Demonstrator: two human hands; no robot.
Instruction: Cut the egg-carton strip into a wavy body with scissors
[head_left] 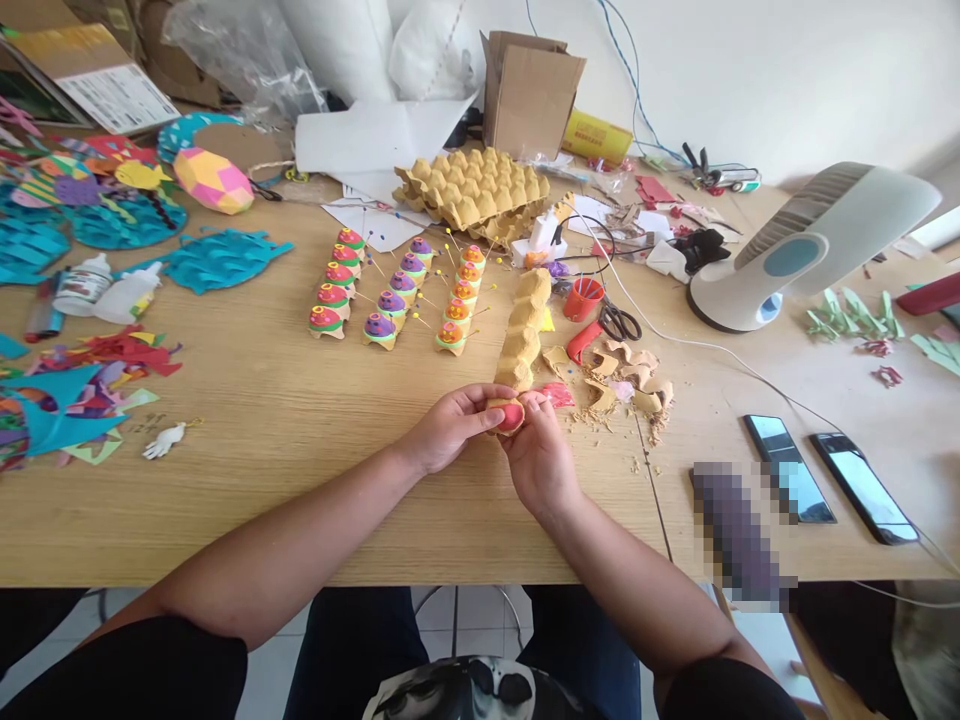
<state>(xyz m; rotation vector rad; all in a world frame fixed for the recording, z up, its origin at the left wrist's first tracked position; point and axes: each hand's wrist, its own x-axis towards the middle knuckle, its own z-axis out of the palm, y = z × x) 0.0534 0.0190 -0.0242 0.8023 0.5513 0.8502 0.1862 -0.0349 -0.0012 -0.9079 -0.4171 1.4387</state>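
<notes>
A yellow-brown egg carton strip [522,345] points away from me, its near end between my two hands. On that nearest cup lies a patch of red modelling clay [511,417]. My left hand [450,428] grips the cup from the left, thumb on the clay's edge. From the right, the fingers of my right hand [538,455] pinch the same end. Beyond my hands stand three decorated carton strips, with red clay [330,285], purple clay [397,295] and orange clay [461,300] on their cups. Pins with ball heads stick out of them.
Torn carton scraps [630,375], scissors [621,322] and a red cup [583,298] lie right of the strip. Egg trays [472,190] are stacked behind. A white fan [802,250] and two phones [862,487] occupy the right; paper crafts [225,258] the left.
</notes>
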